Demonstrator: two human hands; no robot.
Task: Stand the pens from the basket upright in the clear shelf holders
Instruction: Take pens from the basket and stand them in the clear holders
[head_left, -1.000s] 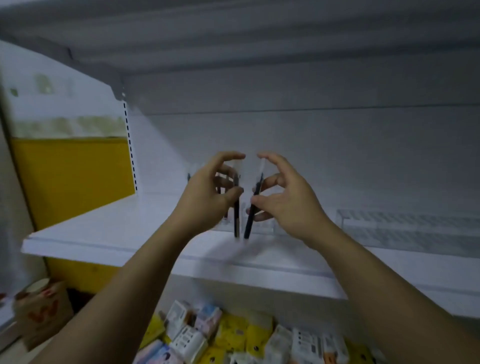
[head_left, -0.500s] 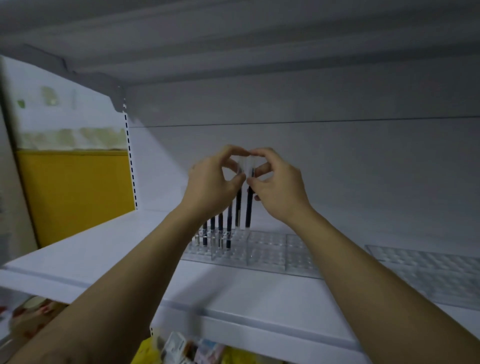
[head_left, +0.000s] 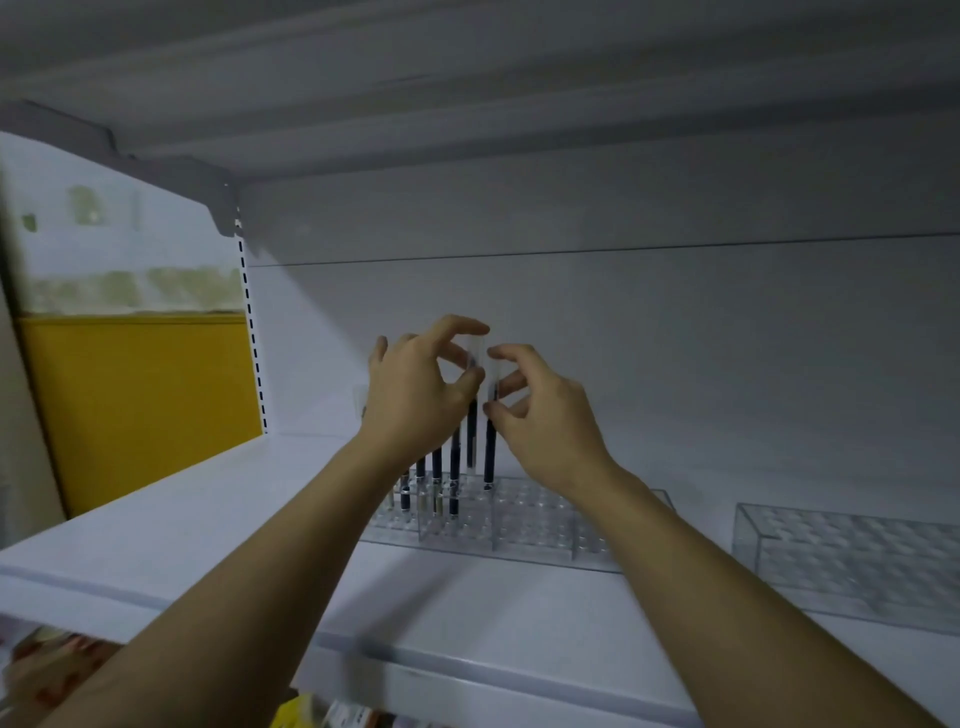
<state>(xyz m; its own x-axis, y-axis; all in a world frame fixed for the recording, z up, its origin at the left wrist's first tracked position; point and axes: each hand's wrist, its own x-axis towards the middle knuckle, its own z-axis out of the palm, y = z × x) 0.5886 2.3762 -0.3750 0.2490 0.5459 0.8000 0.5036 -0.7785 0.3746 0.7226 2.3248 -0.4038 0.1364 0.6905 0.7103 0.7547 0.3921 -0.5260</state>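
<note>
Mid-frame: left hand (head_left: 415, 400) pinches pen (head_left: 471, 434), right hand (head_left: 548, 431) another; seat both straight (no tilt) in holder (head_left: 535, 530).

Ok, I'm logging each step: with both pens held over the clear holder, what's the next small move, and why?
Probably press both pens straight down until seated, then let go. The left hand pinches the left pen and the right hand the right pen; both stand upright with lower ends at the top of the clear holder, beside the standing pens.
</note>
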